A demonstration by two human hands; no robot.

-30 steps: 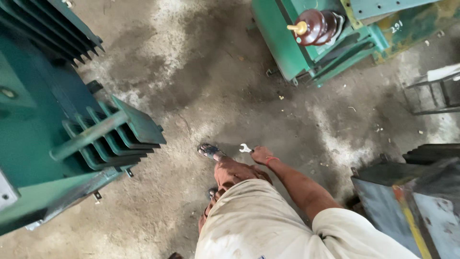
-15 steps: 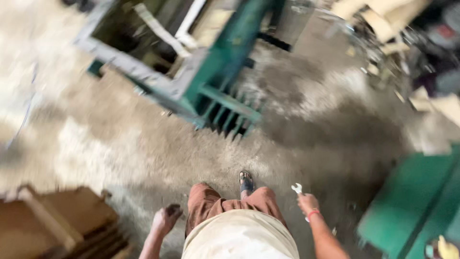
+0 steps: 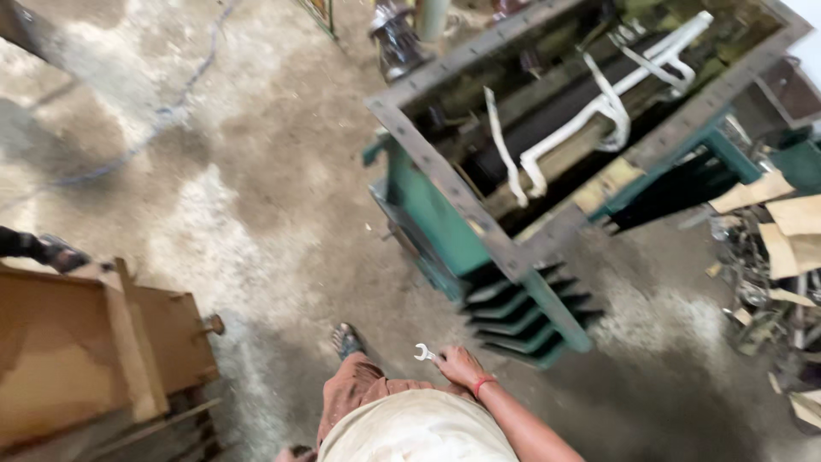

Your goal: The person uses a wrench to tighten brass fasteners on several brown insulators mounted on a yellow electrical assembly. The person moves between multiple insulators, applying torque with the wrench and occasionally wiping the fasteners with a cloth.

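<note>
Wrench (image 3: 423,352) in right hand (image 3: 460,366); open green tank (image 3: 445,218) holds white tubes (image 3: 599,107).

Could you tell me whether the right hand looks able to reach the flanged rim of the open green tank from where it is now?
Probably not yet: the right hand, holding a wrench, hangs low by the tank's fins, apart from the rim. Nothing blocks the way.

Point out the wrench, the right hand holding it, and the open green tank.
wrench (image 3: 423,352), head view, on its open-end head.
right hand (image 3: 462,366), head view, on its back.
open green tank (image 3: 445,210), head view, on its side wall.
</note>
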